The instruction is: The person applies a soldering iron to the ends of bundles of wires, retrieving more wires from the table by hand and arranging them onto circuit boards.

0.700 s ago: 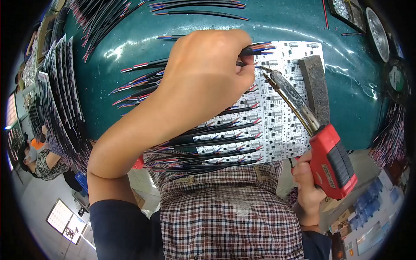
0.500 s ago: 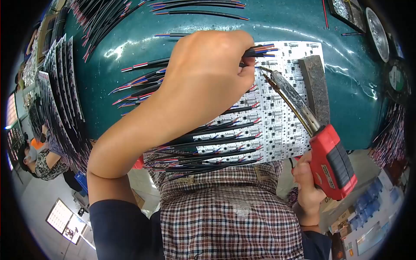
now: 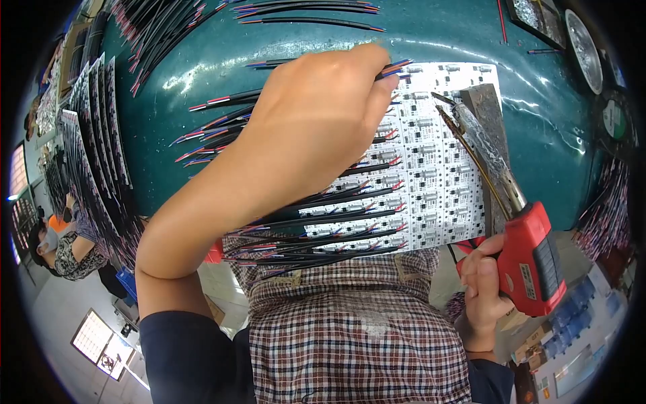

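In the head view, the left hand is hanging over the upper left of a white rectangular circuit-board panel, its grip pinching a bundle of thin black-sheathed cables whose blue and orange-brown ends are poking out past the fingers. The right hand is wrapping its grip around a red plastic soldering gun, whose long metal nose is slanting over the panel, its tip standing apart from the held bundle (whether it is touching the panel, I cannot tell). The panel is lying on a glossy green counter, with a column of black, red-ended cables resting across its left part. A dark grey oblong block is sitting along its right side, partly behind the nose.
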Demonstrator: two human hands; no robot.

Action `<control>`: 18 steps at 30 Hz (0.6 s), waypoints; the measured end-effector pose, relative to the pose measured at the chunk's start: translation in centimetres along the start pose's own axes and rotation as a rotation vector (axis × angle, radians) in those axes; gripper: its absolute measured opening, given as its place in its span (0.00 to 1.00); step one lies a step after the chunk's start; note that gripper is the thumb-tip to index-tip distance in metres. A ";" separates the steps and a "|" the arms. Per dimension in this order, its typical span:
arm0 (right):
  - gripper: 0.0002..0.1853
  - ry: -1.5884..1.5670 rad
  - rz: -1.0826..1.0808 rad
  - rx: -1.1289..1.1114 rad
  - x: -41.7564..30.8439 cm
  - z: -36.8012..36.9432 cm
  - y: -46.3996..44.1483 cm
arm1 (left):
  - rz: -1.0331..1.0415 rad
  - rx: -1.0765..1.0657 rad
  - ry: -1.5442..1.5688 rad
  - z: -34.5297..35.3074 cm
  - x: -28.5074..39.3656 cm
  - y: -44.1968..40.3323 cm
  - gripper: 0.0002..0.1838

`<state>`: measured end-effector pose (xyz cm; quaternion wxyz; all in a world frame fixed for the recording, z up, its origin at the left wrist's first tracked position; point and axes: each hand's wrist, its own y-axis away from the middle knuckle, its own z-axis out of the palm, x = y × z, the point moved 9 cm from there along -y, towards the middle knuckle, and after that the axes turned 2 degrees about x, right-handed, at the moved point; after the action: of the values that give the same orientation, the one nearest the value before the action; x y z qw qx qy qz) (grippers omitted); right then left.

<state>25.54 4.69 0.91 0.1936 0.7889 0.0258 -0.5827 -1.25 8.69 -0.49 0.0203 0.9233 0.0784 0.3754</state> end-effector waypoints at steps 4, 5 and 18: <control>0.10 -0.011 -0.026 0.008 -0.3 -0.1 0.3 | 0.352 0.322 -0.210 -2.0 3.4 1.3 0.07; 0.11 -0.013 -0.038 0.004 -0.3 -0.2 0.4 | 0.393 0.390 -0.225 -2.5 4.0 1.7 0.07; 0.08 0.282 -0.052 -0.197 1.0 0.1 1.3 | 0.128 0.162 -0.068 0.6 1.5 2.4 0.09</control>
<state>26.13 3.28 0.33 0.2493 0.8391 0.1301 -0.4657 0.51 6.57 0.36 -0.0757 0.9372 0.0488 0.3370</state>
